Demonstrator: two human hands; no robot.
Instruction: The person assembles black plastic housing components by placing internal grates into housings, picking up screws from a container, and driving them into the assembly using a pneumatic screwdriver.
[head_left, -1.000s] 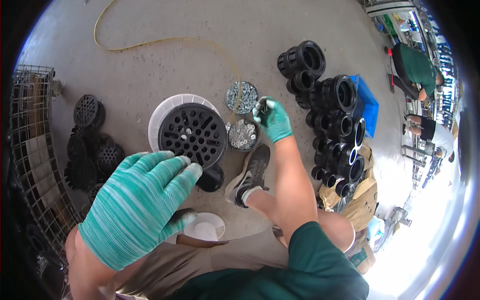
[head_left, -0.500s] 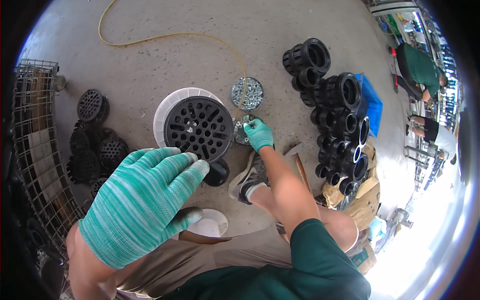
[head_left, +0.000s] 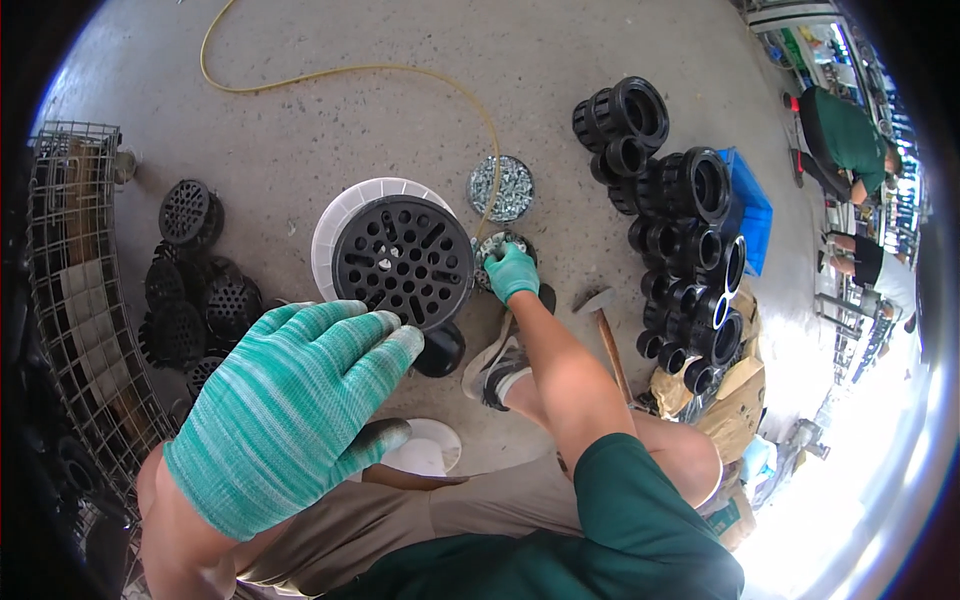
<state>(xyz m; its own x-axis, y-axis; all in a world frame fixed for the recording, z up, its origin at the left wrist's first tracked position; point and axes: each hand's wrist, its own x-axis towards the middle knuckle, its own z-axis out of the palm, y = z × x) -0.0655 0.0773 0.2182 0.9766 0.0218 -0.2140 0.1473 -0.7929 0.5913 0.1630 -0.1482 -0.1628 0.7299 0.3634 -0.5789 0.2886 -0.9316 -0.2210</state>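
My left hand [head_left: 280, 415], in a green striped glove, is open with its fingers stretched out. Its fingertips are at the near edge of a round black drain grate [head_left: 403, 262] full of holes and slots. The grate sits over a white round rim [head_left: 325, 228], and a dark rounded part [head_left: 440, 352] shows below it. My right hand [head_left: 512, 272], gloved too, reaches into a small round container [head_left: 504, 241] of small metal parts. Its fingers are bent together, and what they hold, if anything, is hidden. Just beyond stands a round container of screws [head_left: 502, 190].
Several black grates [head_left: 188, 215] are piled at the left by a wire cage [head_left: 75, 260]. Black ringed fittings [head_left: 690, 185] stand in stacks at the right, beside a blue bin [head_left: 748, 215]. A hammer [head_left: 608, 345] lies near my right forearm. A yellow hose [head_left: 370, 68] crosses the floor.
My right hand has shifted slightly left and nearer within the small container. My left hand keeps its place at the grate's edge. The whole view has shifted a little.
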